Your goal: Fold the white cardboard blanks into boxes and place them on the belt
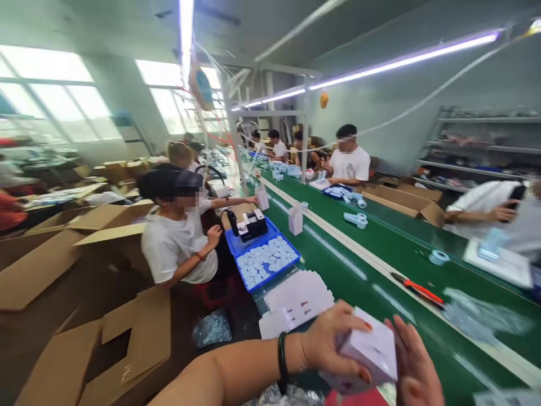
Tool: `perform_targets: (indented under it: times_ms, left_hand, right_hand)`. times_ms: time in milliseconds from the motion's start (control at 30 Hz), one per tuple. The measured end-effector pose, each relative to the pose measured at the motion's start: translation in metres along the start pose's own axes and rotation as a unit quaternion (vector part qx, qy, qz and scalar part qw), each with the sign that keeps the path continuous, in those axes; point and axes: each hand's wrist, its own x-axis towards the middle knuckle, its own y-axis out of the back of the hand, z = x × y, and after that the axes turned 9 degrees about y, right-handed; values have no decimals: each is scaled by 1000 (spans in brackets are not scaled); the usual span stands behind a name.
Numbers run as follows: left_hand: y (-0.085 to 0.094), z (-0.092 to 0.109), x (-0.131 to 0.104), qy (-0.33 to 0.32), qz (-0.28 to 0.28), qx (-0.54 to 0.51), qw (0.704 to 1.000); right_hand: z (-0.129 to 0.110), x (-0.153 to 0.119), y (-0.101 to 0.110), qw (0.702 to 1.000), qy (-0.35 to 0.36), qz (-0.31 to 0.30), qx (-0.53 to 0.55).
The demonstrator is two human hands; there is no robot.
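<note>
A small white box [374, 349] is held low in the view, over the near edge of the green conveyor. My left hand [333, 341], with a dark bangle at its wrist, grips the box from the left, thumb and fingers wrapped round it. Against or very near the box's right side is my right hand [416, 361], its fingers extended and partly spread. Flat white cartons [298, 299] lie fanned out just beyond my left hand. Below the box, a red surface and some clear plastic wrap show in part.
Left of the green conveyor [338, 248] sits a blue tray [266, 262] of pale pieces, beside a seated person. Red-handled pliers [418, 288] and plastic bags [482, 316] lie on the right. Open cardboard boxes [139, 332] fill the lower left. A white box [295, 220] stands on the conveyor.
</note>
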Motion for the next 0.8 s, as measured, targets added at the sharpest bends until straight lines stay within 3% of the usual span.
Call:
perform_targets:
  times_ms: [67,167,233,300,367,467,533,800]
  left_hand:
    - [2,10,-1,0,25,-77,997]
    - [2,20,6,30,9,-208,978]
    - [-2,27,11,100,-12,-334,937]
    - [-8,38,14,196,-35,-442,875]
    - [-13,50,15,273,-60,-502,819]
    - [-21,64,16,323,-86,-535,776]
    - [-26,68,16,336,-97,-534,770]
    - [-39,68,12,346,-124,-489,791]
  right_hand:
    - [-19,-6,-10,1000,7,-13,-10]
    - [-30,-5,-16,998,51,-16,-33]
    - [-32,-4,-11,991,97,-19,-91]
    - [-35,-5,-2,978,139,-31,-156]
    - [-41,-9,5,964,167,-45,-203]
    - [-47,-15,12,949,185,-59,-250]
    - [-49,-19,15,941,187,-61,-276]
    - [-47,-33,24,934,174,-64,-306]
